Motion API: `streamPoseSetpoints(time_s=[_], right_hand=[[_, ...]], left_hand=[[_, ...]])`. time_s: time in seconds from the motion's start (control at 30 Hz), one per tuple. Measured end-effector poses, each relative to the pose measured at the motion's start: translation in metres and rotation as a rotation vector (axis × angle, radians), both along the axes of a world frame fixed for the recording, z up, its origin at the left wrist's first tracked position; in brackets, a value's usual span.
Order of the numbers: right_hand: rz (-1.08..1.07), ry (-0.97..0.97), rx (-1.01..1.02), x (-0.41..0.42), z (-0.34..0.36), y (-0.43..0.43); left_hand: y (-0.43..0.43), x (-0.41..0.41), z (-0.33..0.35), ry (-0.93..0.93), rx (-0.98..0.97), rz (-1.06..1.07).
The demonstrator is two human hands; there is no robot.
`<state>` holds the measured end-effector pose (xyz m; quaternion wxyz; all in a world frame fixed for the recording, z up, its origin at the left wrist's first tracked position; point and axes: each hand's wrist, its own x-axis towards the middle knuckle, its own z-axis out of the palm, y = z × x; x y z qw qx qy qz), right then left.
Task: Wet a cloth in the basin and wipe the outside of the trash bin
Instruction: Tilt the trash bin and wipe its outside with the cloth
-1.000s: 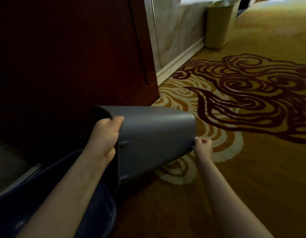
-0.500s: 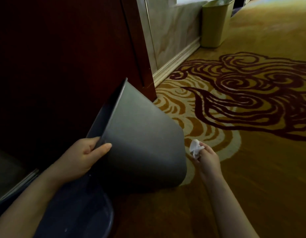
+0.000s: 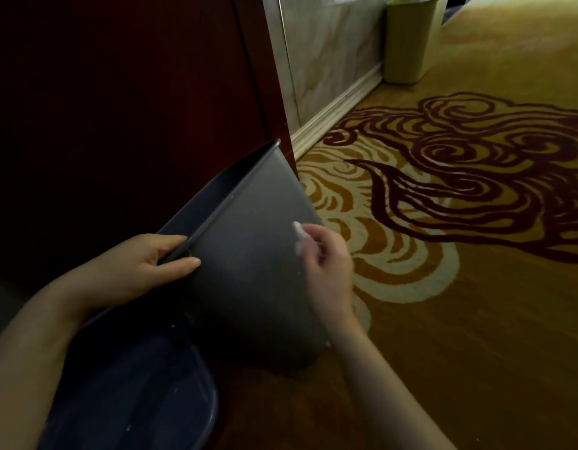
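A grey trash bin (image 3: 248, 254) stands tilted on the carpet, its open top leaning up and to the left. My left hand (image 3: 144, 267) grips the bin's rim at its near left edge, thumb on the outer wall. My right hand (image 3: 326, 258) pinches a small white cloth (image 3: 299, 235) and presses it against the bin's right outer wall. A dark blue basin (image 3: 170, 414) lies on the floor at the bottom left, just in front of the bin's base; its contents are too dark to make out.
A dark red wooden cabinet (image 3: 119, 108) rises directly behind the bin. A pale marble wall with white skirting (image 3: 336, 105) runs to the back right, where a beige waste bin (image 3: 407, 43) stands. Patterned gold and maroon carpet (image 3: 459, 222) covers the floor on the right.
The bin went from lying nearly on its side to a steeper tilt on its base. My right hand moved from the carpet by the bin's bottom onto its right wall with the cloth.
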<state>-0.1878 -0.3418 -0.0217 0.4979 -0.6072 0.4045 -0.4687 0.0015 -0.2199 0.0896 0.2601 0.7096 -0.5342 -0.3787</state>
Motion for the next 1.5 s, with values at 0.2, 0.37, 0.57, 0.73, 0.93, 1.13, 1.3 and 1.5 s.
streamPoseSetpoints(time_s=[0.2,0.37,0.57,0.73,0.93,1.13,1.3,1.5], right_hand=[[-0.129,0.0,-0.284,0.057,0.018,0.031],[-0.338,0.122,0.274,0.018,-0.057,0.018],[-0.28,0.395,0.698,-0.026,-0.126,0.018],[-0.253,0.451,0.603,-0.04,-0.113,0.014],[-0.108,0.282,0.405,-0.028,-0.045,0.003],[-0.006,0.067,0.103,-0.001,0.031,0.01],[-0.04,0.161,-0.443,0.033,0.065,0.009],[-0.133,0.236,-0.415,0.011,-0.021,0.034]], left_hand=[[-0.004,0.001,-0.003,0.039,-0.003,-0.005],[-0.002,0.001,-0.009,0.062,0.011,-0.047],[-0.005,-0.004,-0.008,0.073,0.004,-0.056],[-0.005,-0.006,-0.003,0.085,-0.001,-0.033],[-0.002,-0.009,-0.002,0.092,-0.017,-0.002],[-0.004,-0.016,0.001,0.098,-0.016,0.01],[-0.008,-0.023,0.001,0.103,0.0,0.017],[-0.007,-0.025,0.003,0.091,-0.026,0.022]])
